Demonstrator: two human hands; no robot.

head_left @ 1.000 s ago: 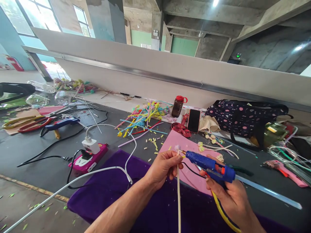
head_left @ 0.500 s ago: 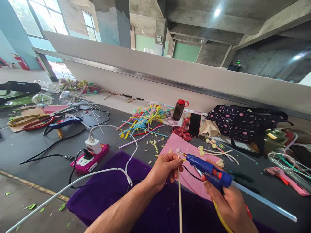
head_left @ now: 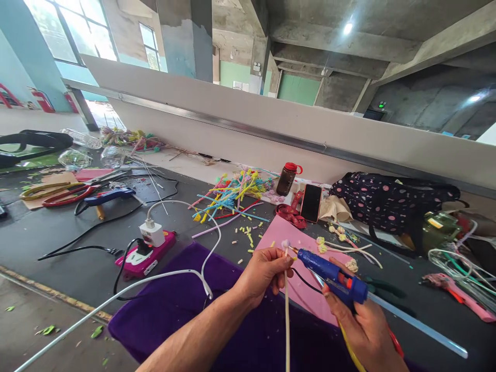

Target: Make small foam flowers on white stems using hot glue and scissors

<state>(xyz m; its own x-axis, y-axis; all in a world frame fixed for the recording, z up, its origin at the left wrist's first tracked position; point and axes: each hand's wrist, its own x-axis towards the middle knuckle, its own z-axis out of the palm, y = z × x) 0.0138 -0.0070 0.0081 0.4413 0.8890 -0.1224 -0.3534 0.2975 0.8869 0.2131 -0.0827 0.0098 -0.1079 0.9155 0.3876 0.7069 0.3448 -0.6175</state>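
Over paper, left hand pinching stem, right hand gripping glue gun, lettering illegible

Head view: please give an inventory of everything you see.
glue gun: one, blue, right hand
rod: one, cream, left fingers
bud: one, lilac, rod tip
sheet: one, pink, behind hands
cloth: one, purple, table front
stems: many, multicoloured, table middle
phone: one, black screen, near bag
lidded bottle: one, brown, near phone
bag: one, navy, right rear
power strip: one, magenta, left front
tools: several, mixed colours, both sides
left hand: one, bare, centre
right hand: one, bare, centre right
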